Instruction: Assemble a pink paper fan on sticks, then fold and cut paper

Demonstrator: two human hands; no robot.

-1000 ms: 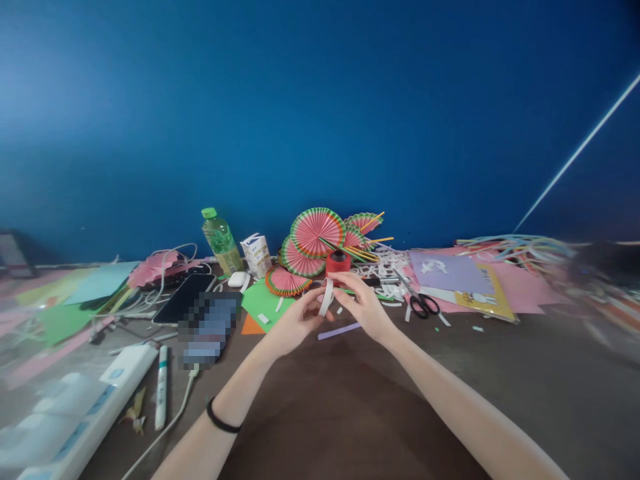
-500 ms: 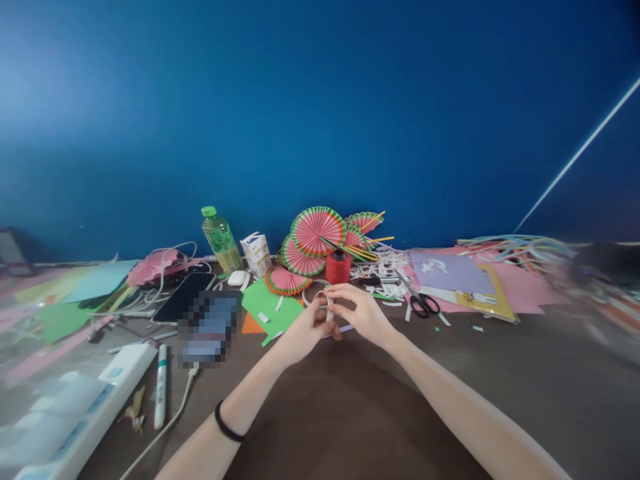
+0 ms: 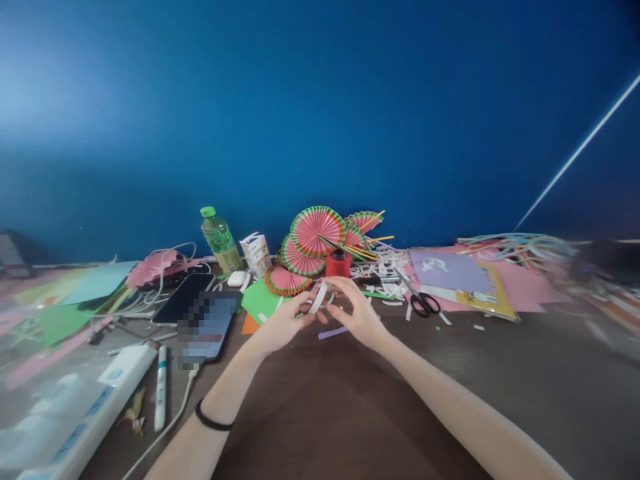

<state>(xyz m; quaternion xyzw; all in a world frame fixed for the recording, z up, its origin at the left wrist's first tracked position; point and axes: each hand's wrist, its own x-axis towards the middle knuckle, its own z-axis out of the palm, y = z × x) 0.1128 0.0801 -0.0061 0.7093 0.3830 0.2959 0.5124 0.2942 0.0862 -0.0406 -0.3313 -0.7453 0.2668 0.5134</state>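
Note:
A white paper strip (image 3: 319,298), bent into a curve, stands between my two hands over the dark table. My left hand (image 3: 289,325) has its fingers closed on the strip's lower part. At the strip's upper end, the fingers of my right hand (image 3: 356,311) pinch it. A purple strip (image 3: 333,333) lies on the table just below the hands. Right behind them stands a red thread spool (image 3: 338,264), with pink and green pleated paper fans (image 3: 318,231) beside it.
Black scissors (image 3: 425,305) and paper scraps lie to the right, by purple paper (image 3: 434,271). On the left are a phone (image 3: 213,330), a marker (image 3: 161,387), a power strip (image 3: 107,393) and a charging cable. A green-capped bottle (image 3: 221,241) stands near the blue wall.
My left hand has shifted left and tilted lower, and the white strip now shows more fully between the hands. More of the purple strip is uncovered.

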